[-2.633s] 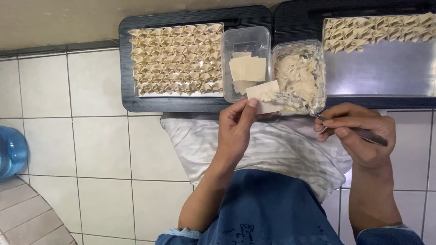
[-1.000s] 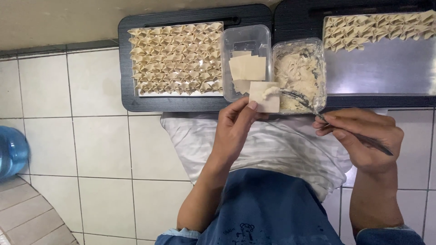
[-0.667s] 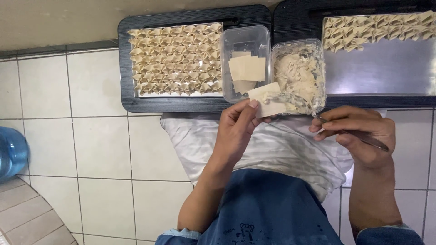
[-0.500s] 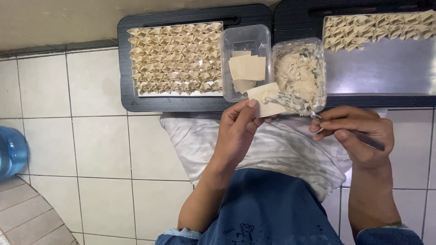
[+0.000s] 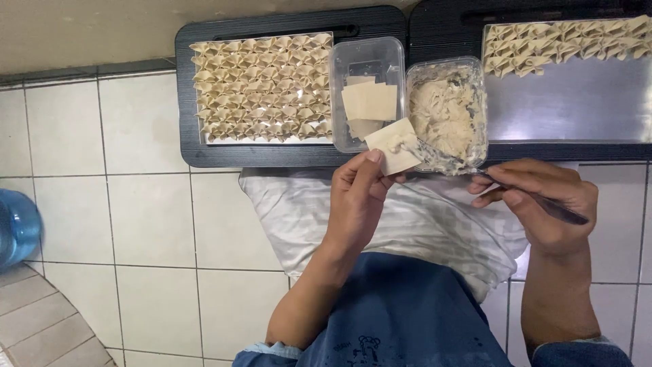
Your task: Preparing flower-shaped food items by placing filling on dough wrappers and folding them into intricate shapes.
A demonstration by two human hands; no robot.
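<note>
The right-hand black tray [image 5: 441, 27] runs off the top and right edges, so its far rows of folded dumplings [image 5: 564, 42] are cut short. A blue container [image 5: 17, 228] is sliced by the left edge. The utensil [image 5: 543, 204] is partly buried inside the right hand [image 5: 543, 204]; its tip blurs into the filling tub [image 5: 448, 112]. The left hand [image 5: 360, 197] covers the wrapper's [image 5: 392, 145] lower corner.

Pale beige wrapper [image 5: 392, 146] — black tray [image 5: 187, 95], white-striped cloth [image 5: 421, 224].
</note>
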